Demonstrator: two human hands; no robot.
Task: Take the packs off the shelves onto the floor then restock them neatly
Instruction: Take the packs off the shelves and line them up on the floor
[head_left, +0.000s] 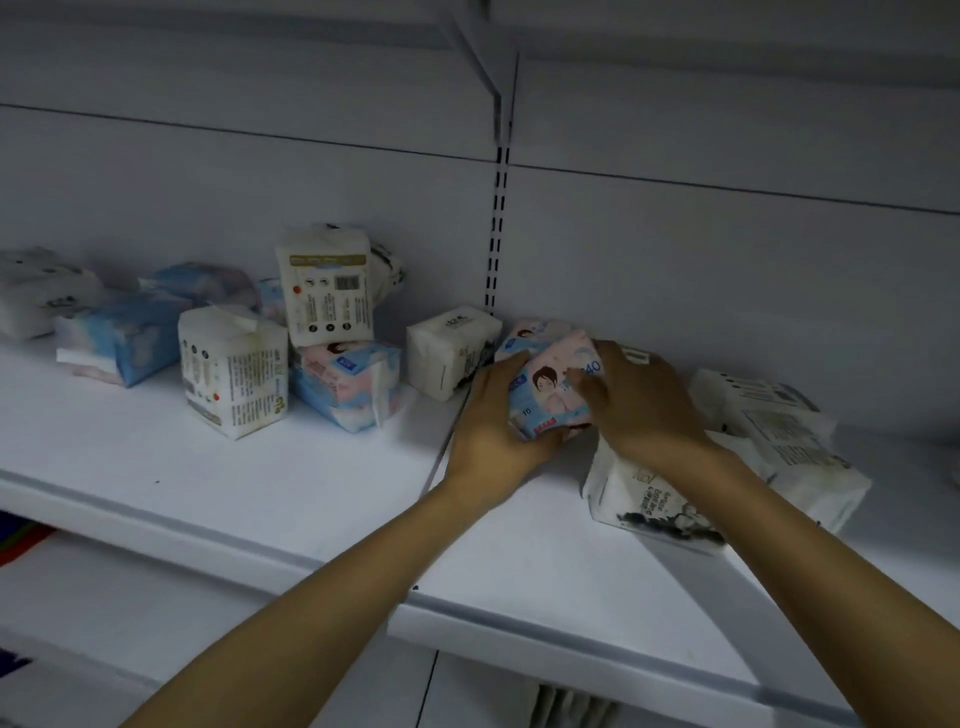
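Many tissue packs (234, 371) sit messy on the white shelf (260, 483), under dim light. The left hand (493, 418) and right hand (641, 402) both have a curled grip on one pink-and-blue pack (545, 397) near the back wall (727, 286).

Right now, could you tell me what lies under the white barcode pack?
The barcode pack rests on a pink-and-blue pack, which lies on the shelf. That pack's top beneath it is covered.
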